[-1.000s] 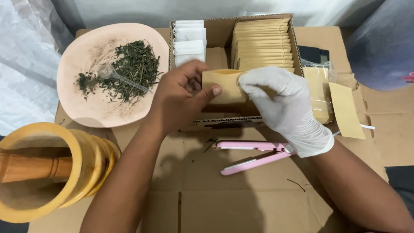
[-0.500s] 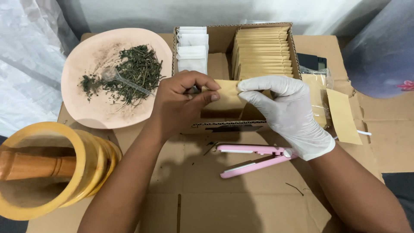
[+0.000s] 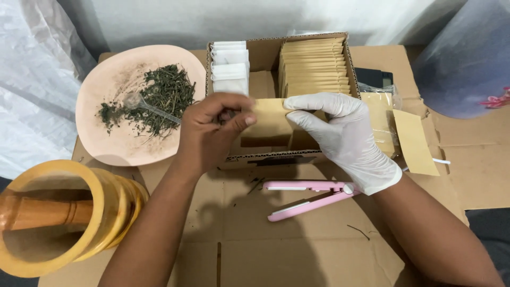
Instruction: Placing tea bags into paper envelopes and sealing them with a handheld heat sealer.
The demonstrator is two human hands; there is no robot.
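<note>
Kraft envelope point(image 3: 268, 122) held flat above cardboard box point(image 3: 265, 58), pinched at both ends: left hand point(image 3: 212, 133) bare, fingers clenched on left edge; right hand point(image 3: 340, 133) gloved, fingertips grasping right top corner. Step, judged: opening or filling envelope mouth. Next move needs steady pinch, mouth spread. Pink sealer point(image 3: 311, 196) near.

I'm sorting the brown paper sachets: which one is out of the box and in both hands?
The brown sachet pinched between the bare left hand and gloved right hand; the others stand packed in the box or lie loose alongside.
</note>
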